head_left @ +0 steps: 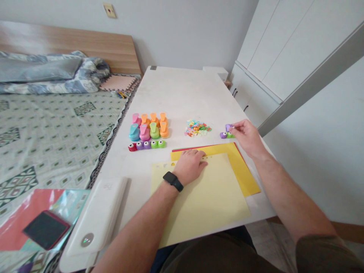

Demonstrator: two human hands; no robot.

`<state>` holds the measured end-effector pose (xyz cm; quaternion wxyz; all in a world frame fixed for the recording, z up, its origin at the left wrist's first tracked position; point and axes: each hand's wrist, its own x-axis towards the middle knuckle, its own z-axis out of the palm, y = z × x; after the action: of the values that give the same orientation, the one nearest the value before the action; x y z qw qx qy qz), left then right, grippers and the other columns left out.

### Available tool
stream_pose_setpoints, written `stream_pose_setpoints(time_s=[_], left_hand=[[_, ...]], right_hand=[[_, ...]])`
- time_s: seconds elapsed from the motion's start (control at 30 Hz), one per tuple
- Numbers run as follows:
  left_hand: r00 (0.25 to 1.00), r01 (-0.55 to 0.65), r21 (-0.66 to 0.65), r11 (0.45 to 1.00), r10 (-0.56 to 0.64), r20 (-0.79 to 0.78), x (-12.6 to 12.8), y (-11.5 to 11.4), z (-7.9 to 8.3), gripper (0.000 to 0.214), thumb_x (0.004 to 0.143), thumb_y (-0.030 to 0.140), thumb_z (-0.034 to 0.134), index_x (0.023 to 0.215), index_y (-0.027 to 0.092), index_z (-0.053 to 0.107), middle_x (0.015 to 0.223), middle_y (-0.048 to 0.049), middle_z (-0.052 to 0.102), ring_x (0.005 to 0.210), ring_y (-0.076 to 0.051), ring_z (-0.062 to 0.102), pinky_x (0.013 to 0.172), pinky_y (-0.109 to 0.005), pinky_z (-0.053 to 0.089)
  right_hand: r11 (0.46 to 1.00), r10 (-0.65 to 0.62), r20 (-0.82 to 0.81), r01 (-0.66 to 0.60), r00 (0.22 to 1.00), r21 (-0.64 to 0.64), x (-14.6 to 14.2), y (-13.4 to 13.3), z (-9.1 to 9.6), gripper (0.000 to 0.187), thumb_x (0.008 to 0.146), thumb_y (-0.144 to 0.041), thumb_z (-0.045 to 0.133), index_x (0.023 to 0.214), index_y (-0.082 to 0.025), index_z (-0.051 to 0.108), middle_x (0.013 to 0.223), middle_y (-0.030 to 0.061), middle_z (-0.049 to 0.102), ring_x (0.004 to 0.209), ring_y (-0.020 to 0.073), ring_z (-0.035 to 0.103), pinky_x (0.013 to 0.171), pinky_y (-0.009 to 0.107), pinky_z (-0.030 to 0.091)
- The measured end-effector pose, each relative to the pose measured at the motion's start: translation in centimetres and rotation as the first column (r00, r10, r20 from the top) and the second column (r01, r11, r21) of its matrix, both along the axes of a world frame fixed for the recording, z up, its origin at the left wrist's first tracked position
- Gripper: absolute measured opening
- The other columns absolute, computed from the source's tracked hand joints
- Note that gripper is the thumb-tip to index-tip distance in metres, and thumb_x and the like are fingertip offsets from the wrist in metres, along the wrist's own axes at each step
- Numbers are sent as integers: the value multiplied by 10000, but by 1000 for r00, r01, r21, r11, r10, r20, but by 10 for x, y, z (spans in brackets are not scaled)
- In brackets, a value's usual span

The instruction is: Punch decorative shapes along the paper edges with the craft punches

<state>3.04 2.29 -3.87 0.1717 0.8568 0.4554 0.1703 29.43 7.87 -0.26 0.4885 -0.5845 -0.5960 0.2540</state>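
Left hand open on pale yellow paper, right hand pinching a purple punch.
The paper reaches the table's near edge; the left hand presses its far edge, gripping nothing. Deeper yellow paper lies beneath. Toward the left edge sit 5 small punches in a row. Near the right edge, thumb and fingers close on the purple punch, just beside 2 more small punches. Between the sides lies a heap of paper cutouts; near the left edge, 8 larger punches stand in 2 rows.
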Motion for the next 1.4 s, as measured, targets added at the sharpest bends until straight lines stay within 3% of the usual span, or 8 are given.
stream_pose_setpoints(time_s=[0.07, 0.17, 0.27, 0.37, 0.5, 0.6, 0.83, 1.4], left_hand=[[1000, -2, 0, 1000, 2, -4, 0, 0, 0, 256, 944, 365, 627, 1133, 200, 678, 1073, -103, 713, 1049, -267, 657, 962, -411, 488], [1000, 2, 0, 1000, -2, -10, 0, 0, -1, 260, 946, 371, 627, 1134, 199, 676, 1067, -102, 712, 1043, -267, 658, 961, -410, 487], [1000, 3, 5, 1000, -3, -4, 0, 1, -2, 253, 947, 368, 625, 1129, 200, 675, 1061, -99, 712, 1039, -268, 656, 956, -410, 486], [1000, 2, 4, 1000, -2, 5, 1, 1, -2, 247, 948, 370, 625, 1123, 204, 678, 1060, -98, 713, 1045, -269, 654, 958, -412, 484], [1000, 3, 0, 1000, -3, 8, 0, 0, -3, 250, 945, 366, 631, 1129, 204, 680, 1058, -97, 716, 1048, -269, 654, 961, -409, 485], [1000, 0, 11, 1000, 0, 8, 1, 0, -4, 252, 950, 361, 624, 1138, 202, 678, 1070, -100, 716, 1050, -268, 655, 968, -411, 483], [1000, -14, 23, 1000, 14, 17, 3, 2, -6, 211, 1013, 314, 512, 1053, 200, 685, 1007, -85, 721, 997, -248, 665, 932, -394, 487], [999, -31, 46, 998, 30, 27, 3, 2, -7, 185, 1013, 277, 505, 970, 195, 666, 962, -70, 723, 939, -238, 666, 880, -384, 487]], right_hand=[[969, 180, -198, -208, 963, -131, -19, -17, -8, 381, 788, -516, 795, 942, -240, 584, 902, 33, 753, 856, 204, 694, 778, 364, 542], [898, 277, -346, -369, 897, -239, -32, -31, -21, 387, 791, -524, 801, 918, -227, 588, 897, 32, 757, 832, 184, 687, 677, 299, 499], [871, 281, -418, -413, 864, -268, -31, -33, -27, 370, 800, -497, 805, 939, -228, 593, 934, 31, 758, 840, 174, 679, 641, 273, 463], [890, 279, -436, -400, 856, -217, -26, -32, -24, 386, 778, -445, 832, 1033, -242, 626, 979, 28, 743, 883, 179, 675, 699, 289, 499], [870, 346, -362, -440, 865, -220, -21, -33, -21, 501, 743, -396, 859, 1186, -252, 674, 1102, 45, 726, 986, 204, 672, 877, 358, 543], [840, 426, -211, -471, 880, -268, -21, -35, -25, 512, 727, -388, 867, 1189, -241, 703, 1075, 53, 735, 946, 221, 678, 889, 400, 554], [883, 456, 187, -416, 870, -216, -24, -36, -28, 373, 755, -296, 814, 1120, -264, 742, 1067, 47, 743, 972, 252, 680, 916, 428, 535], [875, 466, 236, -406, 853, -264, -24, -38, -23, 389, 752, -316, 812, 1119, -227, 716, 1044, 53, 742, 941, 239, 689, 894, 403, 534]])
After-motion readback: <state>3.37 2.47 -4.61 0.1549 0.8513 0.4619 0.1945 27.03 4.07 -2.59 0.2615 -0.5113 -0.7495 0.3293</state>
